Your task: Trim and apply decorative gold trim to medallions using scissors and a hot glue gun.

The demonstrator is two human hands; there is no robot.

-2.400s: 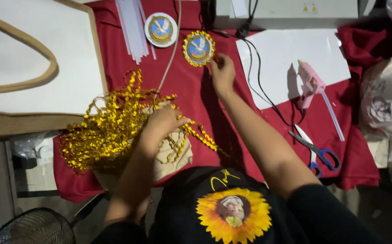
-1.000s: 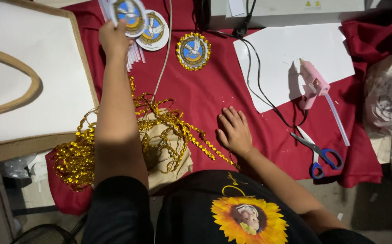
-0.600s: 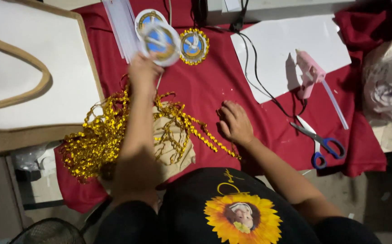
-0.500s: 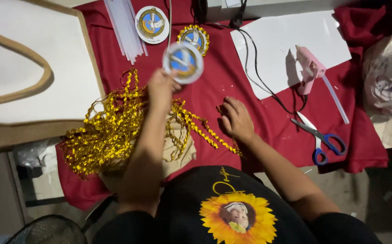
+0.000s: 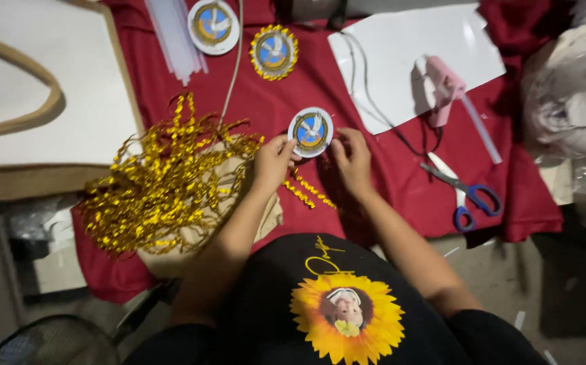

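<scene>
craft table, glue gun (image 5: 444, 80), scissors (image 5: 462, 191), gold trim (image 5: 161, 186)

You get bright, even light over the upper middle of the frame; the white paper (image 5: 414, 61) glares slightly. The lower edge and corners fall dim. The forearms cast soft shadows; the edges look slightly blurred.

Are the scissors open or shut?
Slightly open: the scissors lie flat on the red cloth, blades a little apart and the blue handle loops spread.
</scene>
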